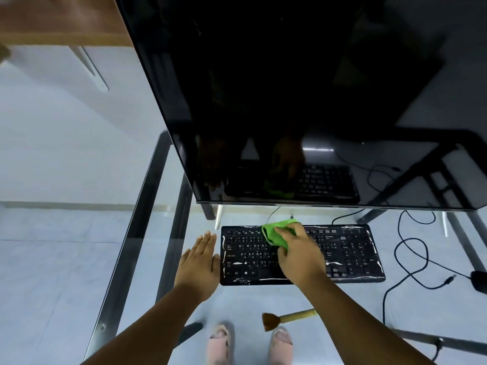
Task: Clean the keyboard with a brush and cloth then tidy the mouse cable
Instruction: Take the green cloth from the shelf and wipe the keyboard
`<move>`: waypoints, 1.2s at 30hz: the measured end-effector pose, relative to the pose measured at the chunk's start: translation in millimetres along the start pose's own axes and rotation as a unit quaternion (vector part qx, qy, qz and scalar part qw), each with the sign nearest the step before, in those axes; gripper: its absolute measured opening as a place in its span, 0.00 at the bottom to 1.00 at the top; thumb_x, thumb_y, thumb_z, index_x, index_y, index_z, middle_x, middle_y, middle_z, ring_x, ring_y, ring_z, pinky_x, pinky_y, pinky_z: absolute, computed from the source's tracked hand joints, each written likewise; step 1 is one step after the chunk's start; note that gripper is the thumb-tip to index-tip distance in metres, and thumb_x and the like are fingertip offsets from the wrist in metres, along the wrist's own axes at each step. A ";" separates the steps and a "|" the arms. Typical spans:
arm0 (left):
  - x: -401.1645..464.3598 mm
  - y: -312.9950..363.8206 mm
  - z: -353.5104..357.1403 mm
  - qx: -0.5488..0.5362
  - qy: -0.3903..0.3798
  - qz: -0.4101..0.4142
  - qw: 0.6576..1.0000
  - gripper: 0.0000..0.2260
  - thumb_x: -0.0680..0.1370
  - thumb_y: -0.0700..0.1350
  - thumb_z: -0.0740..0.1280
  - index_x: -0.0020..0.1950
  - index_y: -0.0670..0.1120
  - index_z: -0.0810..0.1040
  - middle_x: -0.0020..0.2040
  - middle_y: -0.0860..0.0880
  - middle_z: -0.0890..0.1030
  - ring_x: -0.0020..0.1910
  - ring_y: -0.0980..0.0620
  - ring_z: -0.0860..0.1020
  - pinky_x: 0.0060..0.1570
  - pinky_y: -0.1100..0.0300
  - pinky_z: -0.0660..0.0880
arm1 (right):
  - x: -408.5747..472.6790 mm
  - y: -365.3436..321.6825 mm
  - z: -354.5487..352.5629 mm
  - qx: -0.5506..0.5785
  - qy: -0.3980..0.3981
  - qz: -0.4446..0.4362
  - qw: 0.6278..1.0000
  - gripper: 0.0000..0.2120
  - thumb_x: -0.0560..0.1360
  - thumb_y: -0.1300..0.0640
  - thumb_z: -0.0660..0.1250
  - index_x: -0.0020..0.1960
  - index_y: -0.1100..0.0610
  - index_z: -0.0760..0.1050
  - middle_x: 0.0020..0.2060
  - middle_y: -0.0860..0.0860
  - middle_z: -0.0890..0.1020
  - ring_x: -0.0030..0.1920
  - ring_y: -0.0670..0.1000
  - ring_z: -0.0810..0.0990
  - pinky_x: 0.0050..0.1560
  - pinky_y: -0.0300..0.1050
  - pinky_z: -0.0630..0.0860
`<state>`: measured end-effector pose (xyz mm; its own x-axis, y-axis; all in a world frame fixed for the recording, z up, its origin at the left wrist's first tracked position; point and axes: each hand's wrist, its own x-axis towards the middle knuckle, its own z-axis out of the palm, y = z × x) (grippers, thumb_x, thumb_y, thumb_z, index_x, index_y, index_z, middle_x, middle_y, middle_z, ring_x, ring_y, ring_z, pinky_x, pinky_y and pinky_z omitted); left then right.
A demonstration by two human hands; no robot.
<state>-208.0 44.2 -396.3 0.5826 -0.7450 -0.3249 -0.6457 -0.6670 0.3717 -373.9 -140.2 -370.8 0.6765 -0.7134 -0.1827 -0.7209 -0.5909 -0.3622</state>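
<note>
Glass forms the top of the dark-framed desk [147, 233], so the pale tiled floor and two pink slippers [221, 341] show through it. One black keyboard with white-lettered keys [350, 252] lies flat on the glass below one large dark monitor [290, 101], whose top and right side are cut off. The right hand [299, 252] grips one crumpled bright green cloth [276, 234], fingers curled round it, pressing it onto the keyboard's upper middle rows and hiding the keys beneath. The left hand [200, 262] lies flat with fingers straight and close together, just beside the keyboard's left edge. One brush with brown bristles and a pale wooden handle [287, 318] rests near the desk's front edge. One thin black mouse cable [411, 248] loops loosely to the right; the black mouse [480, 281] is cut off there. Key legends are too small to read.
</note>
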 end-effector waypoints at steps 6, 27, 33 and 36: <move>0.6 -15.9 -0.6 0.056 -0.039 0.048 0.997 0.28 0.81 0.47 0.50 0.79 0.51 0.41 0.78 0.54 0.38 0.78 0.55 0.40 0.74 0.58 0.46 | 20.5 -37.0 16.3 0.056 -0.027 -0.015 0.998 0.25 0.75 0.58 0.64 0.71 0.43 0.70 0.65 0.42 0.66 0.52 0.51 0.77 0.51 0.46 0.81; 3.9 -34.6 -6.7 0.049 -0.071 0.102 0.991 0.30 0.82 0.49 0.54 0.79 0.53 0.39 0.76 0.58 0.35 0.74 0.60 0.36 0.73 0.57 0.53 | 19.1 -43.4 23.9 -0.004 0.014 -0.016 1.000 0.23 0.75 0.60 0.62 0.67 0.43 0.74 0.64 0.39 0.71 0.50 0.52 0.79 0.48 0.45 0.80; 4.7 -36.3 -7.0 0.039 -0.074 0.104 0.991 0.30 0.82 0.49 0.54 0.79 0.53 0.39 0.76 0.58 0.35 0.74 0.61 0.36 0.73 0.56 0.53 | 30.9 -73.9 25.5 0.027 -0.042 0.017 0.999 0.29 0.76 0.63 0.60 0.72 0.40 0.67 0.72 0.39 0.65 0.60 0.53 0.77 0.59 0.45 0.77; 4.8 -39.1 -7.8 0.014 -0.071 0.108 0.991 0.31 0.82 0.49 0.56 0.79 0.51 0.41 0.77 0.57 0.37 0.76 0.59 0.39 0.73 0.57 0.54 | 23.9 -77.3 30.9 0.016 -0.062 -0.073 0.995 0.31 0.76 0.64 0.60 0.72 0.37 0.66 0.73 0.36 0.65 0.63 0.49 0.74 0.61 0.44 0.75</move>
<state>-176.1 66.7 -405.6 0.3540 -0.8629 -0.3606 -0.7625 -0.4895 0.4231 -297.4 -99.9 -375.4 0.7881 -0.5679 -0.2376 -0.6104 -0.6709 -0.4211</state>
